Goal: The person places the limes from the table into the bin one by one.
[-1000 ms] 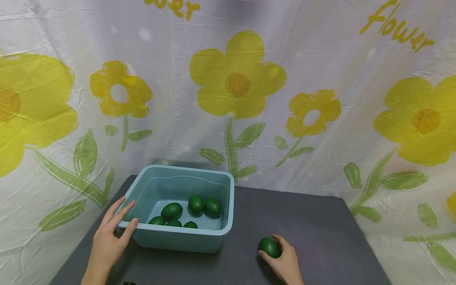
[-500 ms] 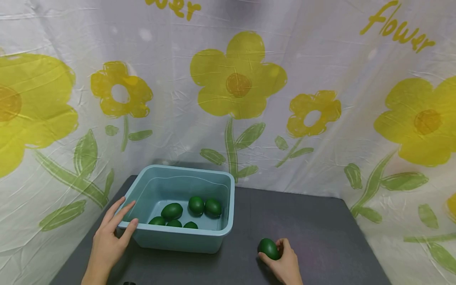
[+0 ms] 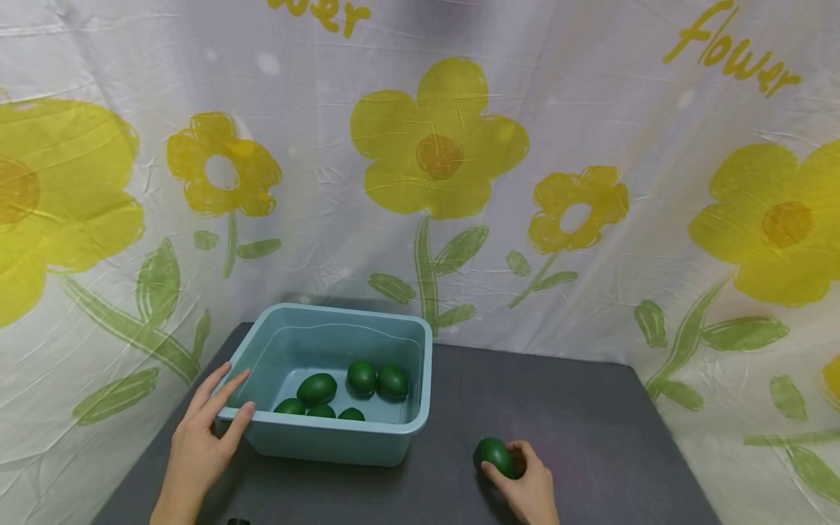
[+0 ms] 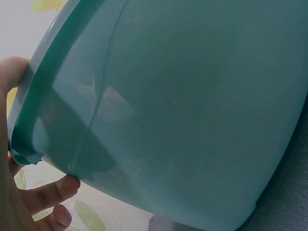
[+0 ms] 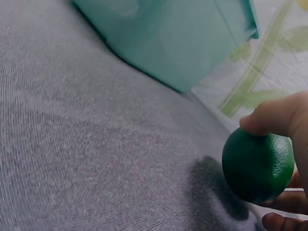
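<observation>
A teal plastic tub stands on the dark grey table and holds several dark green limes. My left hand rests on the tub's near left corner, thumb on the rim, fingers straight along the outer wall. At the front right my right hand grips one more green lime, with thumb and fingers curled round the lime just above the tabletop.
A white curtain printed with yellow flowers hangs close behind and to both sides of the table. Grey tabletop lies between the tub and the held lime. A small dark object sits at the bottom edge.
My right hand has closed a little more round the lime and shifted slightly. The left hand and the tub have not moved.
</observation>
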`<action>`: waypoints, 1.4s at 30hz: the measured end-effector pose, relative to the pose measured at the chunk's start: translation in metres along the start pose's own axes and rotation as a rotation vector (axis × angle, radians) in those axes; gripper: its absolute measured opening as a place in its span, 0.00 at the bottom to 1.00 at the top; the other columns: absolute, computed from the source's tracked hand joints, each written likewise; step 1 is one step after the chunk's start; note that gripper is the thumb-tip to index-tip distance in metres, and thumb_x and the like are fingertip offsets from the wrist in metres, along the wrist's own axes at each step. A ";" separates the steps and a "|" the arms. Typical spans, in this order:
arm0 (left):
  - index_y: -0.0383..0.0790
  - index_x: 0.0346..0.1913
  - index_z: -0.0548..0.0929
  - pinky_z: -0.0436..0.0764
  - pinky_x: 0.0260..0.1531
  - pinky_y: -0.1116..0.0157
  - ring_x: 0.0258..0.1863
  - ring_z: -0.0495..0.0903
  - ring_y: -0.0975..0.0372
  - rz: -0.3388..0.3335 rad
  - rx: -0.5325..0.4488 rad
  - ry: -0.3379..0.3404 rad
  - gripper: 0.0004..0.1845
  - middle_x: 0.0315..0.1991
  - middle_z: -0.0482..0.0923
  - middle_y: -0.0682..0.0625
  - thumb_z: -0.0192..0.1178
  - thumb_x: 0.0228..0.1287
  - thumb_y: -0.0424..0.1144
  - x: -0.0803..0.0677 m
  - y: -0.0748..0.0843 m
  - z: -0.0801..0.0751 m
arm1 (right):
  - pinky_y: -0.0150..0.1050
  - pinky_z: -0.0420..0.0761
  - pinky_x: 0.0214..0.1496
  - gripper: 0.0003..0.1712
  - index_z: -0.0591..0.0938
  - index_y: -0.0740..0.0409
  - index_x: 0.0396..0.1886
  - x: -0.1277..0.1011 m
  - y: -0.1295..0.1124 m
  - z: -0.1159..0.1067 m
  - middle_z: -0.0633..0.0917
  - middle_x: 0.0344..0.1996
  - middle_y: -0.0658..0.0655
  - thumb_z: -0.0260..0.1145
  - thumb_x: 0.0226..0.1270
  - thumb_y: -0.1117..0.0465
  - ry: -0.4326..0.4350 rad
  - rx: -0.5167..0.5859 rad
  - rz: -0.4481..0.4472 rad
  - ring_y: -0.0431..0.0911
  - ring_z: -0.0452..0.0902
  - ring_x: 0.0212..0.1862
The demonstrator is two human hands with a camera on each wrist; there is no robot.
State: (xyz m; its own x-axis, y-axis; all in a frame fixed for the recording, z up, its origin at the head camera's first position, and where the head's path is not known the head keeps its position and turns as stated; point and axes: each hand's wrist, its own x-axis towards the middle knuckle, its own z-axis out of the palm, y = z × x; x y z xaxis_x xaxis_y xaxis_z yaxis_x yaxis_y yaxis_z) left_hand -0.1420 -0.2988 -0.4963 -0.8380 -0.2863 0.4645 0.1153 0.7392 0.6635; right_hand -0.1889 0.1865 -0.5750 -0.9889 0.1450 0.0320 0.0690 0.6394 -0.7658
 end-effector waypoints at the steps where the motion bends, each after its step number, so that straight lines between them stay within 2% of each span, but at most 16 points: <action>1: 0.50 0.73 0.80 0.69 0.56 0.25 0.73 0.68 0.34 -0.001 -0.001 -0.001 0.28 0.80 0.65 0.44 0.69 0.72 0.46 0.000 0.000 0.000 | 0.39 0.79 0.37 0.33 0.82 0.61 0.52 0.000 0.000 0.000 0.88 0.40 0.54 0.84 0.56 0.45 0.001 0.007 0.002 0.42 0.80 0.35; 13: 0.51 0.74 0.80 0.68 0.56 0.26 0.75 0.67 0.36 0.024 -0.042 -0.001 0.28 0.80 0.65 0.45 0.69 0.73 0.45 0.006 0.000 0.008 | 0.41 0.81 0.41 0.35 0.82 0.64 0.58 0.009 -0.006 -0.015 0.88 0.43 0.58 0.80 0.63 0.43 0.046 0.053 0.036 0.46 0.81 0.40; 24: 0.50 0.74 0.79 0.69 0.56 0.26 0.74 0.67 0.34 0.012 -0.010 0.001 0.28 0.80 0.65 0.44 0.69 0.73 0.45 0.000 0.000 0.002 | 0.39 0.73 0.40 0.29 0.85 0.60 0.55 0.015 -0.020 -0.017 0.87 0.37 0.54 0.80 0.63 0.47 0.079 0.075 -0.039 0.44 0.75 0.40; 34: 0.49 0.75 0.79 0.67 0.56 0.25 0.74 0.67 0.34 0.007 -0.012 0.002 0.28 0.81 0.64 0.44 0.67 0.75 0.45 -0.002 -0.003 0.000 | 0.37 0.70 0.41 0.25 0.87 0.58 0.51 0.021 -0.033 -0.015 0.87 0.35 0.51 0.81 0.62 0.48 0.146 0.090 -0.103 0.42 0.75 0.38; 42: 0.49 0.74 0.79 0.69 0.54 0.27 0.73 0.68 0.33 0.015 -0.005 0.002 0.28 0.81 0.64 0.44 0.67 0.74 0.45 -0.001 -0.002 0.001 | 0.39 0.70 0.42 0.25 0.86 0.59 0.53 0.029 -0.043 -0.020 0.87 0.35 0.52 0.80 0.64 0.48 0.137 0.103 -0.123 0.42 0.76 0.39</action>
State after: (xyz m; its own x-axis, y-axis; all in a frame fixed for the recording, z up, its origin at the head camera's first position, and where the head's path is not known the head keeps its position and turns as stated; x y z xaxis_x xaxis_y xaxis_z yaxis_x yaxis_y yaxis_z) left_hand -0.1415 -0.2998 -0.4987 -0.8350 -0.2767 0.4756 0.1303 0.7405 0.6594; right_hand -0.2176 0.1785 -0.5283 -0.9616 0.1760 0.2108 -0.0720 0.5792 -0.8120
